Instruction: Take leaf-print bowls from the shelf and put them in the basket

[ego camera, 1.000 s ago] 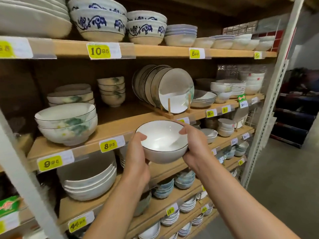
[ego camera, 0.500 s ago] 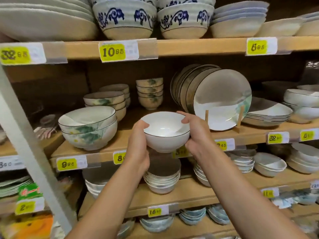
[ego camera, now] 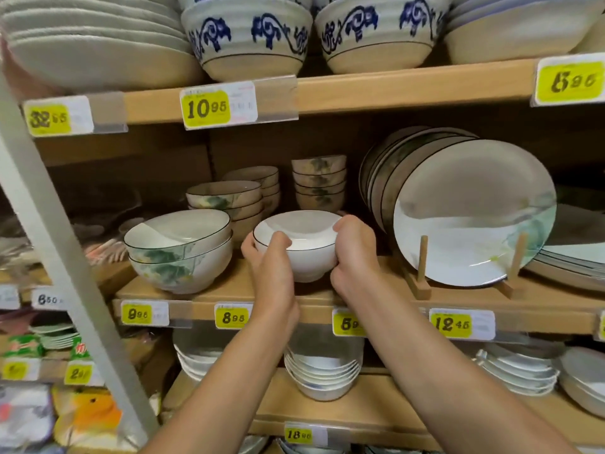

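Wooden shop shelf: near its front edge, left hand and right hand each curl round opposite sides of a white bowl. It looks stiff, glazed, slippery and breakable; best held under the rim.

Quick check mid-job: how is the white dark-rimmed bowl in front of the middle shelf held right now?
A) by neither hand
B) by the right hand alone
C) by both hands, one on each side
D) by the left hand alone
C: the left hand grips the bowl at its left rim and the right hand grips its right side.
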`<state>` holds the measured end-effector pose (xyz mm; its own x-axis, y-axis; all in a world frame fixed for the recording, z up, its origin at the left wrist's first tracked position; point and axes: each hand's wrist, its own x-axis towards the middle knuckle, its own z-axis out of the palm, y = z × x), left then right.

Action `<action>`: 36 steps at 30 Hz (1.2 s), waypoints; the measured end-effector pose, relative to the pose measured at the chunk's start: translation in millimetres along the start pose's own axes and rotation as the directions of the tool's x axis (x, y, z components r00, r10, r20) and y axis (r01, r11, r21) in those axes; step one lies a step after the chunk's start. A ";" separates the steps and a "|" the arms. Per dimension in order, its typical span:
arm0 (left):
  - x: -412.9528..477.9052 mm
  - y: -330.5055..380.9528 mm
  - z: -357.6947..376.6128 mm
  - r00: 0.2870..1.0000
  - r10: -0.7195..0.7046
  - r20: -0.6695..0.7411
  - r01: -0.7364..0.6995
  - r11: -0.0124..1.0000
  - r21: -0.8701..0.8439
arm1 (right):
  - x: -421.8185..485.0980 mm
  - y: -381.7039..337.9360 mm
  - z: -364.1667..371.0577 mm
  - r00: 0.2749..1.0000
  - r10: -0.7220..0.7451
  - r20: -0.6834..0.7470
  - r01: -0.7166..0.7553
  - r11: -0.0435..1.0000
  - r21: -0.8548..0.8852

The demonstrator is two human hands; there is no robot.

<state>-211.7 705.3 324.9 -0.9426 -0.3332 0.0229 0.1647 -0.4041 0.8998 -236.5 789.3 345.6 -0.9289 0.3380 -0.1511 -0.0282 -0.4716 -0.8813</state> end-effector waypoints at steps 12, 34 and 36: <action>47.6 28.4 -1.9 0.967 -0.179 0.180 0.174 0.984 0.041 | 37.2 -17.9 -12.9 0.934 0.076 0.349 -0.102 0.993 0.056; 98.1 26.4 -14.1 0.923 -0.295 0.245 0.318 0.946 -0.057 | 5.8 17.0 -5.6 0.900 -0.426 0.089 0.430 0.902 -0.030; 101.0 27.8 -15.5 0.904 -0.319 0.284 0.352 0.933 -0.073 | 6.4 20.8 -6.5 0.862 -0.496 0.110 0.506 0.856 -0.106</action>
<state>-297.8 647.2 345.4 -0.9873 0.0696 -0.1430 -0.1574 -0.5565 0.8158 -240.6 787.0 323.4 -0.8269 0.4356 0.3557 -0.4551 -0.1465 -0.8783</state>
